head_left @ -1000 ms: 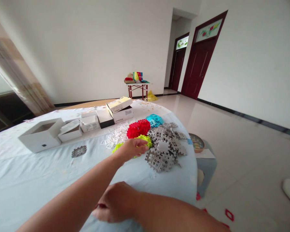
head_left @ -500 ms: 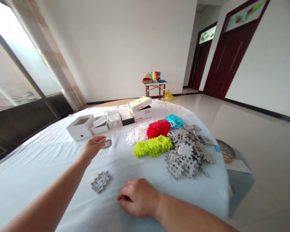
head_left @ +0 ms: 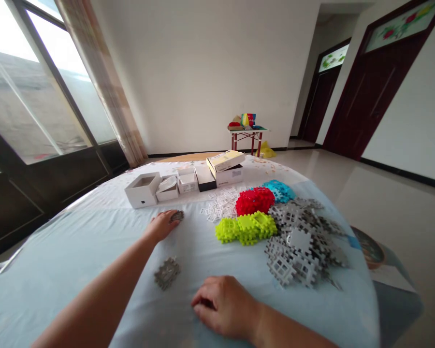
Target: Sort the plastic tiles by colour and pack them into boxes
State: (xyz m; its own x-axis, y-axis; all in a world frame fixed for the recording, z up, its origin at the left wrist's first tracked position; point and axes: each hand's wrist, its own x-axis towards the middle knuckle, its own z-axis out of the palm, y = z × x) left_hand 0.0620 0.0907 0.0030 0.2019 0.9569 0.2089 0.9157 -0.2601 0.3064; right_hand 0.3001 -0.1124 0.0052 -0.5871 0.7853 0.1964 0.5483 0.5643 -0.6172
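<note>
My left hand [head_left: 162,225] reaches forward over the cloth. Its fingers close at the edge of a grey notched building tile [head_left: 179,215], partly covered by them. Closer to me lies another grey notched tile [head_left: 167,273], flat between my two arms. My right hand [head_left: 226,306] rests on the cloth with curled fingers; whatever may be inside them is hidden. Beyond it sit lime green tiles [head_left: 246,229], red tiles [head_left: 254,200] and blue tiles [head_left: 278,190]. A large heap of grey tiles [head_left: 304,241] spreads to the right, and thin white window-shaped pieces [head_left: 223,204] lie behind the green ones.
Open white boxes [head_left: 142,191] stand in a row behind my left hand, with a yellowish lid [head_left: 225,160] tilted on the last. The round table's cloth [head_left: 94,241] drops off at the right, near a round basket [head_left: 368,246]. A small table [head_left: 246,130] stands by the wall.
My left hand has come down onto the far grey tile, its fingers now over its edge. My right hand keeps its curled pose. The whole view has shifted, so things appear farther right.
</note>
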